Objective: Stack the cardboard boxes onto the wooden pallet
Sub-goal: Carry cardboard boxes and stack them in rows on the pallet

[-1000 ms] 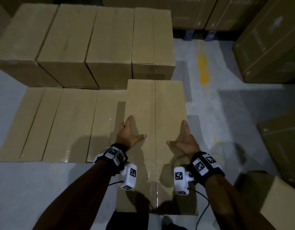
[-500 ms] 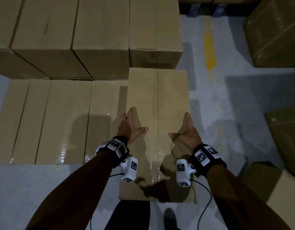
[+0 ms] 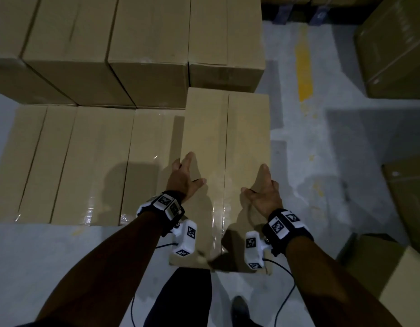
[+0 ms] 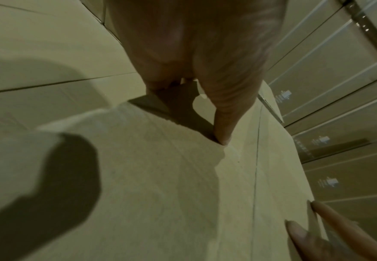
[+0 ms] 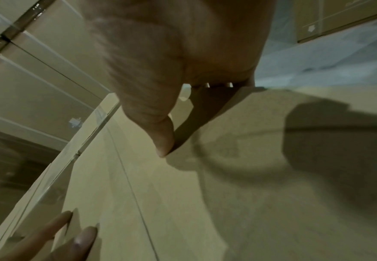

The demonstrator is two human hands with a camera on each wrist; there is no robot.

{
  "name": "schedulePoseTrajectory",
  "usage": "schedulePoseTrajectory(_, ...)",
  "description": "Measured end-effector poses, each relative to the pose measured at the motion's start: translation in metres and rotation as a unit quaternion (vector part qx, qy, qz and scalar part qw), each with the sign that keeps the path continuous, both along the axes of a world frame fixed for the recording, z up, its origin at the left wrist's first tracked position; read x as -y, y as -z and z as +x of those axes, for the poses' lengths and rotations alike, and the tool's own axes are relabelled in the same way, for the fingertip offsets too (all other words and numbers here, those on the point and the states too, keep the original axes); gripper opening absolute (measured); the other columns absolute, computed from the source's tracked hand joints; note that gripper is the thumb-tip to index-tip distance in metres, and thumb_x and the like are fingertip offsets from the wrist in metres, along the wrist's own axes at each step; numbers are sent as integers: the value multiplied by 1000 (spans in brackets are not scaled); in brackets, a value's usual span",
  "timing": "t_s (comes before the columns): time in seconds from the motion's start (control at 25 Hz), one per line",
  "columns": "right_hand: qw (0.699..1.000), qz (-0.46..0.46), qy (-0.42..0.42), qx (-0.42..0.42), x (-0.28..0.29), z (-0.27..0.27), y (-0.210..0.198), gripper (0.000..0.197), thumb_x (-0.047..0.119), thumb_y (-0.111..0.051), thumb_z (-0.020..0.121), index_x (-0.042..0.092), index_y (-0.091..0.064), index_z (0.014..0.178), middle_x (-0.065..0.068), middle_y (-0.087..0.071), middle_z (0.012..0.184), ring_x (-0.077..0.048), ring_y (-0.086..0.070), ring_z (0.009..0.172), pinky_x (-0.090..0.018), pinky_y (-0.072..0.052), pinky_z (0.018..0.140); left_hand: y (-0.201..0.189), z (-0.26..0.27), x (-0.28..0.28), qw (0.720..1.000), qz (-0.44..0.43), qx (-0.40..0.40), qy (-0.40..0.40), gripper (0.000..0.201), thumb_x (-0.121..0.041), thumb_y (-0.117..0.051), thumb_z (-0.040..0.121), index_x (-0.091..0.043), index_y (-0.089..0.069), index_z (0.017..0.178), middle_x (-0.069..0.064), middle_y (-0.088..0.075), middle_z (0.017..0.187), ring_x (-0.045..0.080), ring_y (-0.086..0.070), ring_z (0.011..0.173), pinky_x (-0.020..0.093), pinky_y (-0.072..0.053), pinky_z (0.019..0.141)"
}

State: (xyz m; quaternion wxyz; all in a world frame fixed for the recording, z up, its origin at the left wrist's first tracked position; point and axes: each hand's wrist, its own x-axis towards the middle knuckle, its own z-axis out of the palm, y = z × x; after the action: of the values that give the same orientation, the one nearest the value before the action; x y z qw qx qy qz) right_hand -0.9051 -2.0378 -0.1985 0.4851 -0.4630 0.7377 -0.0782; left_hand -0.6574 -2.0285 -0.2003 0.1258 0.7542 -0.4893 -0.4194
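My left hand [image 3: 184, 179] and right hand [image 3: 263, 192] clasp the sides of a cardboard box [image 3: 224, 147] above the low row [image 3: 86, 161]; loose palms might let it slip.

The grey concrete floor [image 3: 322, 142] carries a yellow painted stripe [image 3: 303, 67]. A low row of cardboard boxes [image 3: 69, 161] and separate boxes [image 3: 393, 274] on the right appear to stand on it.

The floor [image 3: 310, 142] was pale grey concrete, dimly lit, with hard shadows. A worn yellow stripe [image 3: 303, 69] ran ahead of the hands, to the right.
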Motion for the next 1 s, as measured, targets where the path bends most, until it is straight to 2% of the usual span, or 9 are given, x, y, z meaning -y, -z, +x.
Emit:
schedulePoseTrajectory(0.12, 999, 9, -38, -17, -40, -7, -9, 92, 29, -67, 93, 40, -3, 158, -10, -20, 158, -35, -41, 136, -36, -34, 112, -7, -4, -44, 999, -2, 32, 8, 83, -23, -77, 85, -16, -31, 153, 22, -21, 157, 37, -44, 133, 38, -38, 109)
schedulePoseTrajectory(0.24, 997, 23, -75, -26, -86, -21, -21, 85, 31, -61, 96, 36, -4, 159, -10, -21, 158, -34, -42, 135, -36, -35, 112, -16, -17, -104, 998, -20, 63, 5, 71, -16, -76, 85, -8, -42, 147, 22, -26, 155, 37, -42, 135, 34, -35, 108)
schedulePoseTrajectory(0.32, 996, 19, -88, -27, -121, -35, -26, 81, 30, -58, 97, 34, -7, 160, -10, -22, 159, -32, -43, 135, -34, -36, 111, -21, -27, -147, 998, -19, 59, -18, 68, -18, -73, 87, -8, -41, 147, 19, -27, 156, 33, -39, 137, 34, -34, 110)
schedulePoseTrajectory(0.44, 993, -14, -115, -13, -179, -55, -33, 77, 25, -58, 98, 32, -12, 159, -12, -25, 156, -33, -44, 134, -31, -35, 108, -25, -44, -220, 995, -38, 91, -26, 66, -18, -70, 89, -6, -41, 146, 20, -31, 154, 35, -38, 138, 35, -33, 111)
schedulePoseTrajectory(0.56, 993, -35, -117, -7, -237, -76, -40, 78, 23, -60, 98, 29, -12, 159, -14, -25, 157, -35, -40, 137, -35, -34, 110, -34, -65, -287, 993, -60, 93, -42, 56, -15, -69, 90, -5, -48, 140, 18, -39, 149, 35, -43, 133, 35, -35, 107)
schedulePoseTrajectory(0.64, 993, -40, -109, -3, -268, -85, -45, 80, 23, -61, 97, 27, -12, 159, -15, -25, 158, -35, -37, 140, -37, -33, 112, -36, -74, -322, 992, -54, 101, -47, 58, -19, -69, 90, -7, -47, 142, 17, -37, 151, 34, -39, 137, 38, -33, 111)
schedulePoseTrajectory(0.8, 996, -44, -73, 9, -304, -92, -37, 79, 24, -62, 97, 26, -13, 159, -14, -22, 161, -33, -32, 144, -36, -30, 113, -30, -79, -359, 989, -57, 134, -39, 61, -25, -70, 89, -9, -46, 142, 17, -39, 149, 36, -41, 134, 43, -36, 112)
schedulePoseTrajectory(1.0, 996, -82, 14, 32, -317, -78, 6, 81, 28, -68, 94, 27, -18, 158, -14, -27, 159, -31, -35, 143, -40, -32, 116, -3, -68, -363, 986, -97, 130, -42, 65, -23, -76, 84, -1, -46, 138, 21, -47, 139, 39, -46, 126, 45, -41, 105)
